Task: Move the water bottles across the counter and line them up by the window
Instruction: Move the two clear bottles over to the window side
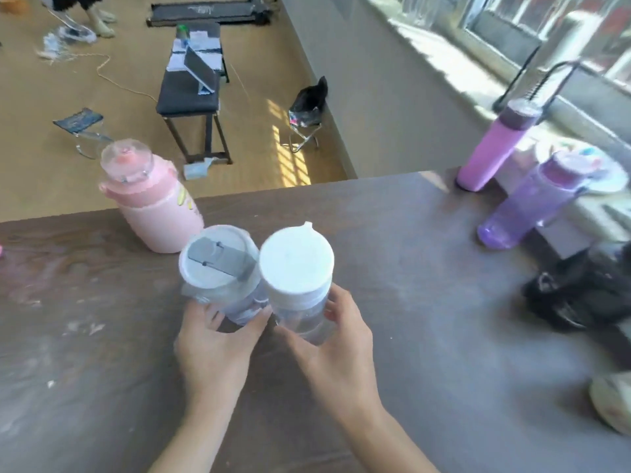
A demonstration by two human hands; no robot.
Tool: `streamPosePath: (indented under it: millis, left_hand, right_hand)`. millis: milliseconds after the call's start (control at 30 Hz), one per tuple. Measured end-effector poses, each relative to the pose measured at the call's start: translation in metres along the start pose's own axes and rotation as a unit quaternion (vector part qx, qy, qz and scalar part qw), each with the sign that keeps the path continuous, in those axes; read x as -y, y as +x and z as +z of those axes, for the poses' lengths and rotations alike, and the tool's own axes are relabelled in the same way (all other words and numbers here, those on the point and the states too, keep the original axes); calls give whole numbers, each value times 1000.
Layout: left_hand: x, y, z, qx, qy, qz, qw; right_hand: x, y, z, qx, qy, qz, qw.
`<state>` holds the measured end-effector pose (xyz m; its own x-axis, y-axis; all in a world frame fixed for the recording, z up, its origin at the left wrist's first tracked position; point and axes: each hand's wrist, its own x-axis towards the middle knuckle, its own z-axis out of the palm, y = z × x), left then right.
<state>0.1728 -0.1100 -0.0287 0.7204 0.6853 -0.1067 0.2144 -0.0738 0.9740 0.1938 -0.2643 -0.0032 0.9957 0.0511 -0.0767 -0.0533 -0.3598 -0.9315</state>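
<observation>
Nearest, the left hand [213,349] has its grip clenched around the grey-lidded bottle [223,271], and the right hand [336,346] grasps the white-capped bottle [297,268]; the two bottles touch above the worktop [426,302]. Behind stands a pink bottle [153,199]; two purple bottles [491,148] [532,203] stand by the window.

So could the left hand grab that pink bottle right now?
Probably not yet: the left hand is wrapped around the grey-lidded bottle. The pink bottle stands close behind, nothing between them.

Bright daylight from window [532,25] at 1–2 o'clock; sill glare, sun patch on floor [290,158]. Overall motion blur; edges bowed by wide-angle.
</observation>
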Motion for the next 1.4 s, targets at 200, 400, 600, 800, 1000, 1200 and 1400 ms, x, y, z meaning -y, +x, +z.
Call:
streamPosePath:
  millis: [200,400,600,800,1000,1200,1400]
  left_hand:
    - [-37,16,145,142,21,41,989]
    - [-71,36,268,189,84,82,975]
    - [-88,71,341,230,123,92,961]
    - [-95,102,380,264,97,51,958]
    - [-93,122,396,311,180,93,929]
    - [-104,108,368,336,180,47,924]
    - [-75,15,190,242,227,79,940]
  right_hand:
    - [-44,30,-108,-92,-17,39,995]
    - [-80,54,-172,-137,-6,72,988]
    - [-90,105,-192,-144,-1,62,988]
    - [-89,154,-194,-156,-9,28,987]
    - [-93,171,-190,-170,-30,6,985]
    - [-96,170,-189,-161,-1,20,987]
    - [-105,117,-170,-167,-14,34,985]
